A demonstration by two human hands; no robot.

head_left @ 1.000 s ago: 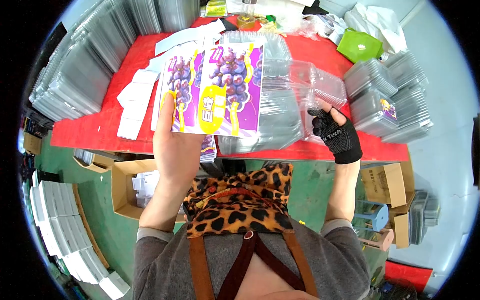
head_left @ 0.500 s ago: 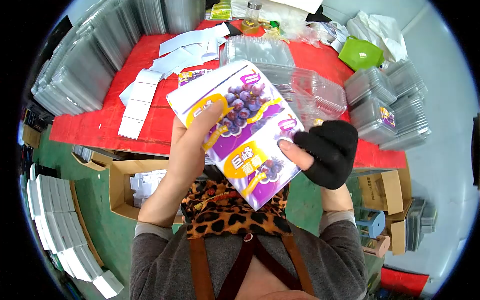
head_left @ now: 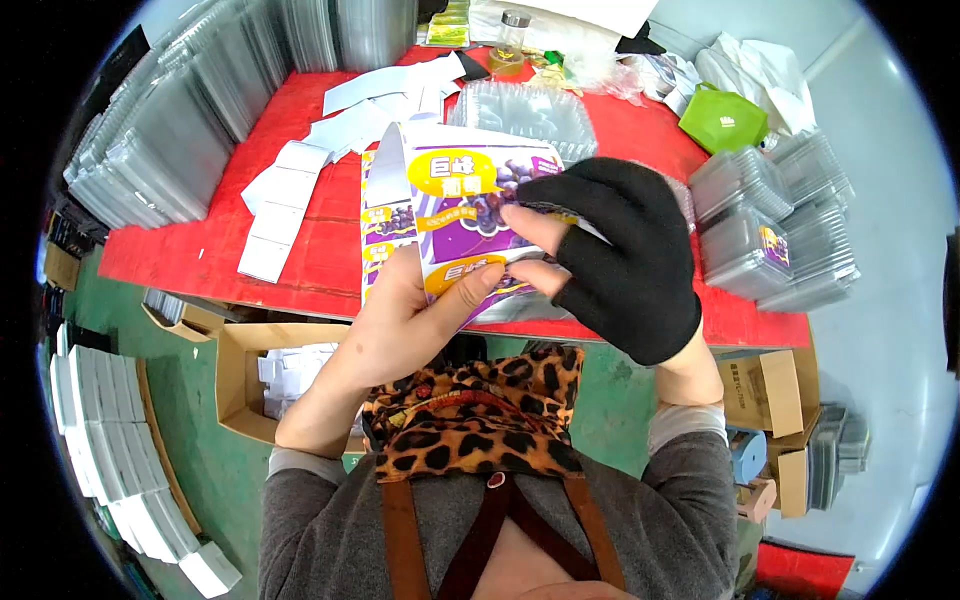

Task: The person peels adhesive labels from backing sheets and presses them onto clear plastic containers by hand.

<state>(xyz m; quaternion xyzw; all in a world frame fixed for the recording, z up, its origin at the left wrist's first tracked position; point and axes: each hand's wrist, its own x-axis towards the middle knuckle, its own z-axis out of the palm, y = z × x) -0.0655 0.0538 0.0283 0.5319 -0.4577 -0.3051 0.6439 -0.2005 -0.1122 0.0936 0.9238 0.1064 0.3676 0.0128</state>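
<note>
Grape label sheet (head_left: 465,205) held over front of red bench (head_left: 330,235), print facing wearer. Left hand (head_left: 395,325) grips lower edge, thumb on top, presumably to steady it. Gloved right hand (head_left: 625,260): bare fingertips touch print, likely for feel; cannot tell whether pinching. Beyond: clear trays (head_left: 530,110), nested, probably to save space.

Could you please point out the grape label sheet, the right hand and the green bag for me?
Grape label sheet (head_left: 458,238): head view, on its printed front.
Right hand (head_left: 632,262): head view, on the back of its black glove.
Green bag (head_left: 722,119): head view, on its front.
</note>
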